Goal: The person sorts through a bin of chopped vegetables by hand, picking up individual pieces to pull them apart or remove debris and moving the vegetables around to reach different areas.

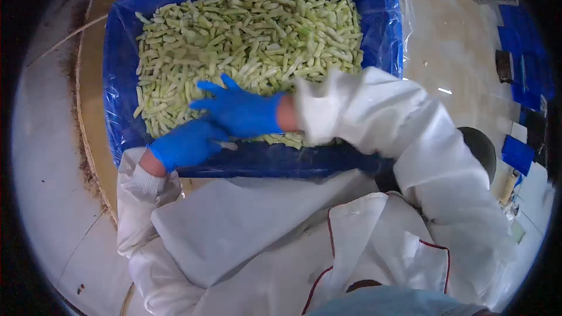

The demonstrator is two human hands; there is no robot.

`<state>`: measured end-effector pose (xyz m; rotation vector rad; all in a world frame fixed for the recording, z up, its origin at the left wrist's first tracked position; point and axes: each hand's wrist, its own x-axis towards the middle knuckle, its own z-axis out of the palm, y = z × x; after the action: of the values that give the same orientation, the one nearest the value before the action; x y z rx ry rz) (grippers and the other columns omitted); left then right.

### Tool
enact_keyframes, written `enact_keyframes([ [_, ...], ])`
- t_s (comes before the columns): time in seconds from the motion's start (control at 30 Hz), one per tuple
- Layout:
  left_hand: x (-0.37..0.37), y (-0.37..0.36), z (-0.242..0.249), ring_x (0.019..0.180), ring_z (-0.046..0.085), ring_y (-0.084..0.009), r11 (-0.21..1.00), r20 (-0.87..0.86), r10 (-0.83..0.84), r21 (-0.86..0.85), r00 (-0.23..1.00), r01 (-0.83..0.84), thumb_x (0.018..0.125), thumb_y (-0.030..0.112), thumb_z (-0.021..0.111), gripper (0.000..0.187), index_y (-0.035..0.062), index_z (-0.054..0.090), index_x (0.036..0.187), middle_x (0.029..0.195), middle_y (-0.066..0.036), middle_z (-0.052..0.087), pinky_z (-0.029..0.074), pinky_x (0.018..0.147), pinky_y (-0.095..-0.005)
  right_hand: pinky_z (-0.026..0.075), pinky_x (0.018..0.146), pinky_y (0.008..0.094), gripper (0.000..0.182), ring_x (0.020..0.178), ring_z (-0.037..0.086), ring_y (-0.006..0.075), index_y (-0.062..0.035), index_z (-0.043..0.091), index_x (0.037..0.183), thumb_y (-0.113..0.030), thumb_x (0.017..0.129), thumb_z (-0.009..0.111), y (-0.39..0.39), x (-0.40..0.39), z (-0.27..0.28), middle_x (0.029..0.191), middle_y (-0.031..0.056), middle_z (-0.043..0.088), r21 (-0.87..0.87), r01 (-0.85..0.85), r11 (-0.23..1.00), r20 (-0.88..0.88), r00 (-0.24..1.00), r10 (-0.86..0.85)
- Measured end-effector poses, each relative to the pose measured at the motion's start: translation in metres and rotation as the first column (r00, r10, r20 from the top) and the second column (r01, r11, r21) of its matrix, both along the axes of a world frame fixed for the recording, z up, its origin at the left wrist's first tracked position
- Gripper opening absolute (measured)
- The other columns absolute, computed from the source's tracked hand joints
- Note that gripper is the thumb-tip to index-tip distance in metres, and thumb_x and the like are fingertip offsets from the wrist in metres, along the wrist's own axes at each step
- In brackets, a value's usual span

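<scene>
Pale green cut vegetable sticks (252,41) are heaped in a large blue crate (374,0) lined with clear plastic film. Over the near part of the heap, my right hand (243,110) in a blue glove has its fingers stretched apart, with nothing seen in them. Just below it is my left hand (186,143), also blue-gloved, at the crate's near left side; its fingers are curled. A small pale piece (228,146) sticks out by the left fingertips. The two hands overlap in view, so part of the left fingers is hidden.
Under the crate lies a tan board (96,105) with a dirty edge on the left. Pale floor (58,210) extends beyond it. Blue and white blocks (518,155) stand along the far right, and a dark rounded object (479,151) is behind my right sleeve.
</scene>
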<state>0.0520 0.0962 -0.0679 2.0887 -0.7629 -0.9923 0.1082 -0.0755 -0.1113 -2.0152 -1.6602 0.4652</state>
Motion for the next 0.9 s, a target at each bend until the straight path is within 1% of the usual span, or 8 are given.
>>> enact_keyframes([
  [0.17, -0.003, 0.001, 0.016, 0.09, 0.059, -0.0338, 0.971, 0.053, 0.034, 0.236, 0.998, -0.045, 0.079, 0.017, 0.054, 0.023, 0.0103, 0.068, 0.096, 0.099, -0.015, 0.063, 0.047, 0.081, -0.0391, 0.043, 0.091, 0.0413, 0.036, 0.115, 0.049, 0.0315, -0.0101, 0.058, 0.115, -0.01, 0.079, 0.054, -0.126, 0.029, 0.013, 0.13, 0.0136, 0.046, -0.036, -0.271, 0.962, -0.213, 0.942, 0.258],
  [0.23, -0.003, 0.008, 0.013, 0.089, 0.059, -0.0336, 0.961, 0.161, 0.106, 0.238, 0.981, -0.143, 0.078, 0.016, 0.055, 0.023, 0.0096, 0.068, 0.096, 0.098, -0.016, 0.063, 0.047, 0.08, -0.0395, 0.048, 0.08, 0.0389, 0.034, 0.097, 0.058, 0.0331, -0.0069, 0.058, 0.113, -0.01, 0.08, 0.054, -0.154, 0.069, 0.059, 0.114, 0.0163, 0.056, -0.454, -0.231, 0.861, -0.178, 0.97, 0.166],
  [0.3, 0.001, 0.021, 0.009, 0.088, 0.059, -0.0336, 0.947, 0.167, 0.188, 0.232, 0.968, -0.224, 0.073, 0.011, 0.058, 0.024, 0.0079, 0.067, 0.095, 0.095, -0.017, 0.063, 0.048, 0.077, -0.0398, 0.048, 0.074, 0.0412, 0.031, 0.086, 0.059, 0.0358, -0.0062, 0.058, 0.111, -0.01, 0.08, 0.053, -0.175, 0.104, 0.077, 0.101, 0.0158, 0.06, -0.541, -0.008, 0.841, -0.019, 1.0, -0.003],
  [0.37, 0.007, 0.033, 0.021, 0.088, 0.059, -0.0342, 0.921, 0.223, 0.256, 0.241, 0.941, -0.307, 0.07, 0.005, 0.058, 0.025, 0.007, 0.067, 0.093, 0.093, -0.017, 0.063, 0.048, 0.076, -0.039, 0.048, 0.072, 0.0413, 0.028, 0.084, 0.059, 0.0366, -0.0053, 0.059, 0.107, -0.012, 0.081, 0.054, -0.195, 0.128, 0.061, 0.096, 0.0148, 0.061, -0.361, 0.121, 0.925, 0.223, 0.974, -0.04],
  [0.6, 0.01, 0.073, 0.033, 0.087, 0.06, -0.0326, 0.752, 0.219, 0.478, 0.398, 0.851, -0.525, 0.064, -0.002, 0.059, 0.035, 0.0038, 0.062, 0.098, 0.091, -0.017, 0.063, 0.047, 0.075, -0.0365, 0.048, 0.078, 0.0416, 0.029, 0.092, 0.058, 0.0329, -0.0097, 0.059, 0.108, -0.023, 0.083, 0.056, -0.154, 0.101, 0.027, 0.103, 0.0147, 0.058, -0.065, 0.102, 0.993, 0.152, 0.984, -0.091],
  [0.7, -0.003, 0.072, 0.022, 0.086, 0.061, -0.0309, 0.825, 0.447, 0.408, 0.193, 0.796, -0.531, 0.066, 0.0, 0.061, 0.035, 0.0036, 0.061, 0.101, 0.091, -0.016, 0.063, 0.047, 0.073, -0.0357, 0.047, 0.077, 0.0414, 0.035, 0.092, 0.057, 0.0329, -0.0081, 0.06, 0.105, -0.034, 0.081, 0.061, -0.12, 0.081, 0.023, 0.101, 0.014, 0.057, -0.161, 0.185, 0.969, 0.077, 0.982, -0.175],
  [0.87, 0.011, 0.027, 0.028, 0.084, 0.062, -0.0258, 0.824, 0.118, 0.524, 0.179, 0.843, -0.537, 0.072, 0.001, 0.061, 0.03, 0.0035, 0.06, 0.102, 0.093, -0.016, 0.062, 0.047, 0.07, -0.0338, 0.047, 0.074, 0.0376, 0.037, 0.085, 0.057, 0.0302, -0.0042, 0.06, 0.099, -0.032, 0.076, 0.067, -0.088, 0.073, -0.006, 0.095, 0.0116, 0.056, -0.096, 0.249, 0.964, -0.03, 0.967, -0.252],
  [0.9, 0.013, 0.022, 0.029, 0.084, 0.061, -0.0247, 0.826, 0.041, 0.533, 0.192, 0.845, -0.53, 0.073, 0.001, 0.061, 0.029, 0.0033, 0.059, 0.102, 0.094, -0.015, 0.062, 0.047, 0.07, -0.0334, 0.048, 0.069, 0.032, 0.029, 0.077, 0.059, 0.0223, -0.0026, 0.059, 0.095, -0.028, 0.082, 0.063, -0.089, 0.074, -0.005, 0.084, 0.0087, 0.057, 0.046, 0.291, 0.956, -0.188, 0.942, -0.278],
])
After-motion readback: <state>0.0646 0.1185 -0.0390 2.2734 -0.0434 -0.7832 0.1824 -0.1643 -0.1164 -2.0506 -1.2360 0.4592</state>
